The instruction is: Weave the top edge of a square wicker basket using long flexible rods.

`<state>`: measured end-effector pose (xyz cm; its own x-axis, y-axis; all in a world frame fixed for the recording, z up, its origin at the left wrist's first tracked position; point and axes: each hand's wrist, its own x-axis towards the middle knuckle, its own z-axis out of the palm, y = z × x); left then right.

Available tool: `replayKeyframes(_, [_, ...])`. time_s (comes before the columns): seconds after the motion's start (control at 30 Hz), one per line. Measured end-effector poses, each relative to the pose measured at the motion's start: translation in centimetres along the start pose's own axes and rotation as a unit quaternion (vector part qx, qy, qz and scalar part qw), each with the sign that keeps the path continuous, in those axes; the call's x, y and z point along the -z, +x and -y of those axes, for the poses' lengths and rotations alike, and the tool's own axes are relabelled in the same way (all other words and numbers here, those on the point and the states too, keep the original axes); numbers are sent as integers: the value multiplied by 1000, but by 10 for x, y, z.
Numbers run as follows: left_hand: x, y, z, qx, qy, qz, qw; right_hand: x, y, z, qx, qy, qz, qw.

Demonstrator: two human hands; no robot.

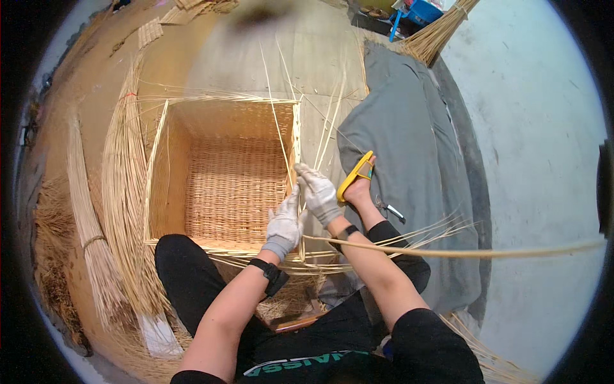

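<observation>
A rectangular wicker basket [233,192] stands in front of my legs, its open top facing up and its woven bottom showing. At the right wall's rim, near the front right corner, my gloved left hand [283,225] closes on pale wicker rods [279,131]. Just above and to its right, my gloved right hand [317,194] has its fingers pressed on the same rim and its rods. The hands nearly touch, and the exact hold under the gloves is partly hidden. Loose rod ends rise beyond the hands and stick out rightward at the front corner.
Long bundles of rods [125,185] lie left of the basket. A thick rod [460,253] crosses over my right forearm. My foot in a yellow slipper [356,176] rests on grey cloth [409,121], beside a small cutting tool [391,210]. Another rod bundle [438,35] leans at the far right.
</observation>
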<state>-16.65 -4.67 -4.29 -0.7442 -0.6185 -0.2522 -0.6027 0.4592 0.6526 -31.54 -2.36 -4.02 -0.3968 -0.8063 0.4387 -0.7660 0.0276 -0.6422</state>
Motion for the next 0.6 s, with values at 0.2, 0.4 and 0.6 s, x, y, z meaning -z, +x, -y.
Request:
replayKeyframes(0.2, [-3,1,4,5,-15,22,1000,60,-32,-26,-447,267,-57,852])
replayKeyframes(0.4, [18,10,20,-55,-145,3,988,109,-95,73,-278,-176,328,885])
replayKeyframes(0.6, [12,42,39,-58,-448,34,891,71,-98,191,-191,-88,288,934])
